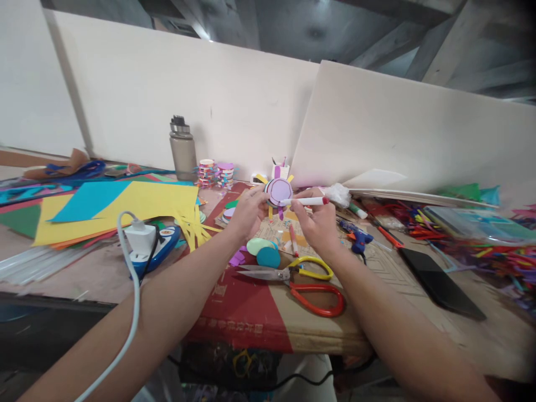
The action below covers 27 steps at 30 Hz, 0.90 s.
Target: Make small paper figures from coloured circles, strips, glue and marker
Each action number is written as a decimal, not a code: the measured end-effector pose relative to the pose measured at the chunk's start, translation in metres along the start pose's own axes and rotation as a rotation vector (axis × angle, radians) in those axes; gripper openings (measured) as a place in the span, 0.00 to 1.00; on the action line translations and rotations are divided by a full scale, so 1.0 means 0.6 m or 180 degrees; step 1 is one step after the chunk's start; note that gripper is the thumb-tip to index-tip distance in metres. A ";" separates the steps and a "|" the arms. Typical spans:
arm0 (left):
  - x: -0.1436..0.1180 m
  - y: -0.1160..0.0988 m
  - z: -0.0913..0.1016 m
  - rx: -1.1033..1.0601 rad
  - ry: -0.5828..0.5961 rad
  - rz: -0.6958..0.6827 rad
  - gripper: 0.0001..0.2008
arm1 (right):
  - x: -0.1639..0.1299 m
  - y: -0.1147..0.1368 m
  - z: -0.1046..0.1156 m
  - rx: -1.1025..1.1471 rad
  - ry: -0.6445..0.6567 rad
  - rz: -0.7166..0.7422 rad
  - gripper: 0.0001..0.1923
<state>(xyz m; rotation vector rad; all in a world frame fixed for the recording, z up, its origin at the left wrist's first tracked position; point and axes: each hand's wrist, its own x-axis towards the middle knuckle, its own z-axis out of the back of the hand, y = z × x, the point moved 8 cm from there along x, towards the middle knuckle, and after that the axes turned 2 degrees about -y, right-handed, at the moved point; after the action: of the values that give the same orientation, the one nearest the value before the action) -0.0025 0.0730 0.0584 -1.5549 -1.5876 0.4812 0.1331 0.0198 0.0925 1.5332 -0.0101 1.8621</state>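
My left hand [248, 212] pinches the left edge of a round purple paper craft [278, 192] with yellow and purple strips sticking out of it, held upright above the table. My right hand [319, 223] grips a white marker with a red cap [305, 201], lying across the lower right of the craft. Below my hands lie two paper ovals, one pale green [258, 245] and one teal [268, 257], and scissors [301, 277] with one yellow and one red handle.
Yellow and blue paper sheets [125, 209] lie at the left beside a power strip [144, 245] with a white cable. A grey bottle [183, 149] stands at the back. A blue glue gun [355, 237], a black phone [439, 285] and coloured paper scraps [494, 245] fill the right.
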 end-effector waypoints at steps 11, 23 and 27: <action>0.004 0.001 0.005 -0.0045 -0.0034 0.0013 0.08 | 0.005 0.004 0.009 -0.0058 -0.0136 0.0058 0.07; 0.005 0.001 0.007 -0.0170 -0.0020 0.0057 0.09 | 0.003 -0.016 0.017 0.0649 -0.0461 -0.0266 0.05; -0.001 0.008 0.003 -0.0246 -0.0045 0.0264 0.10 | 0.002 -0.030 0.014 0.1376 -0.0652 -0.0644 0.05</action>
<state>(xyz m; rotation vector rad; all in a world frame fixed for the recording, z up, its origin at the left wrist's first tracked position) -0.0007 0.0736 0.0535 -1.6842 -1.5734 0.4821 0.1497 0.0300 0.0885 1.9306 0.4636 1.6065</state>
